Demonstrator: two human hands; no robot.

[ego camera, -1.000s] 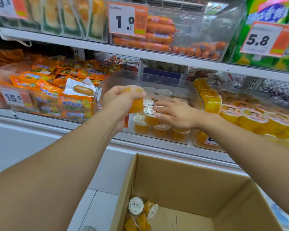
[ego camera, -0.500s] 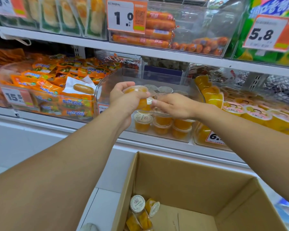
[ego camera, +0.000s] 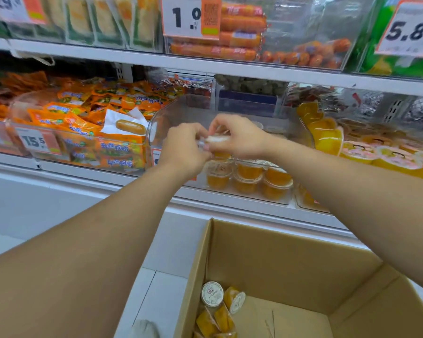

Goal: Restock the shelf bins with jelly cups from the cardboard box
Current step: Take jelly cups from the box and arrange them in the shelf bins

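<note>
I have both hands up over the clear shelf bin (ego camera: pixel 156 132): my left hand (ego camera: pixel 183 147) and right hand (ego camera: pixel 239 137) meet around a single jelly cup (ego camera: pixel 216 140), fingers of each curled and pinching it at its rim, though motion blur keeps me from saying exactly which fingers touch where. The cup sits above the bin's front rows, not yet set down.

I judge the cup light and fairly stiff at the lip, with thin plastic walls that would dent under a hard squeeze and a foil lid that could puncture or peel. The smooth sides look slippery, so I would take it by the rim or across the lid and base, never by pressing the lid's centre.

The bin holds stacked jelly cups (ego camera: pixel 247 178) in orange along its front, lids up; its rear part looks mostly unfilled. Just beside it on the right, another bin (ego camera: pixel 303 203) carries larger yellow cups (ego camera: pixel 325 135). Below, the cardboard box (ego camera: pixel 279 259) is nearly emptied, with a few remaining cups (ego camera: pixel 213 293) lying tumbled in its near-left corner
</note>
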